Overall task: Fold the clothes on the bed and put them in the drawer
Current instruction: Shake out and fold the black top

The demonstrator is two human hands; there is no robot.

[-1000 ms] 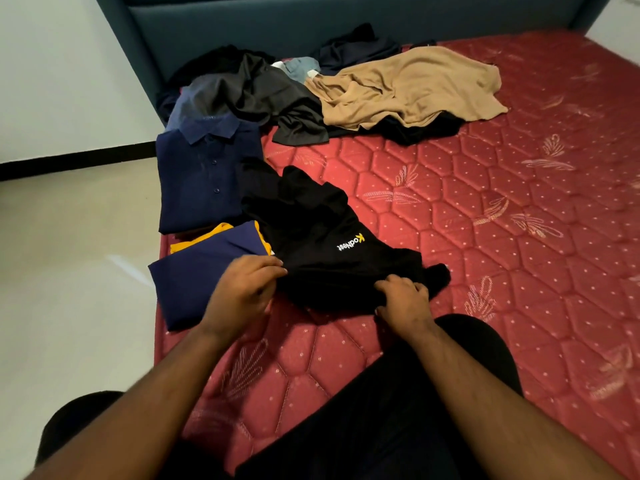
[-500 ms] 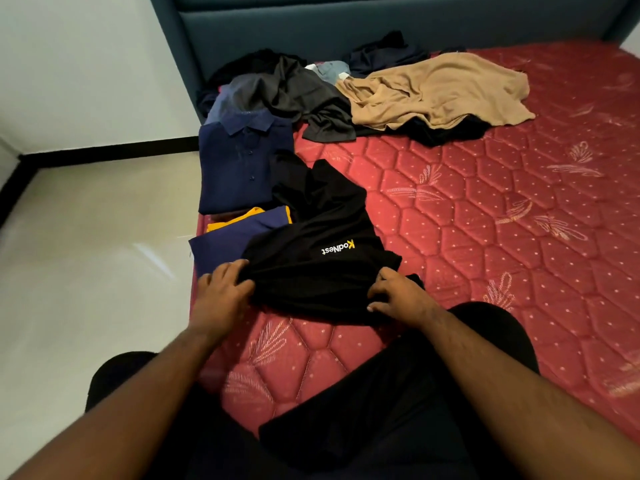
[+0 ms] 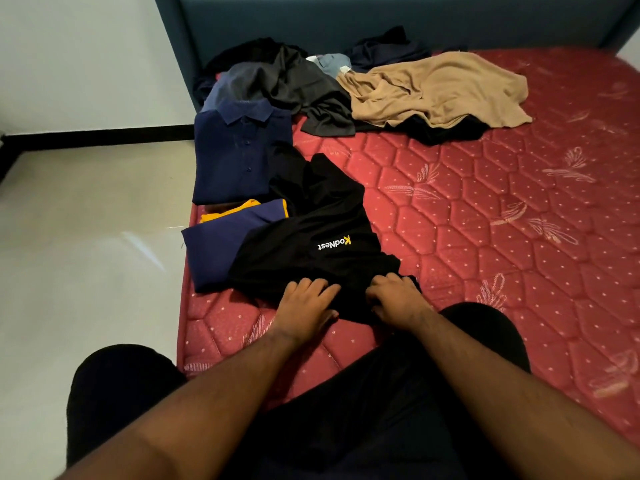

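Note:
A black shirt with a white and yellow logo (image 3: 322, 230) lies crumpled on the red mattress (image 3: 485, 209) near its left front edge. My left hand (image 3: 306, 304) lies on the shirt's near hem, fingers spread fairly straight. My right hand (image 3: 393, 297) grips the same hem just to the right, fingers curled into the cloth. Partly under the black shirt's left side lies a folded navy shirt with yellow trim (image 3: 221, 244). Behind it sits a folded navy polo (image 3: 235, 154).
A loose pile of clothes lies by the teal headboard (image 3: 346, 19): a dark grey garment (image 3: 298, 88), a tan garment (image 3: 436, 88) and dark pieces behind. Pale floor (image 3: 86, 237) drops off left of the mattress. My knees in black shorts are at the near edge.
My left hand has slid right along the black shirt's near hem, close to my right hand. The shirt has bunched leftward over the folded navy shirt.

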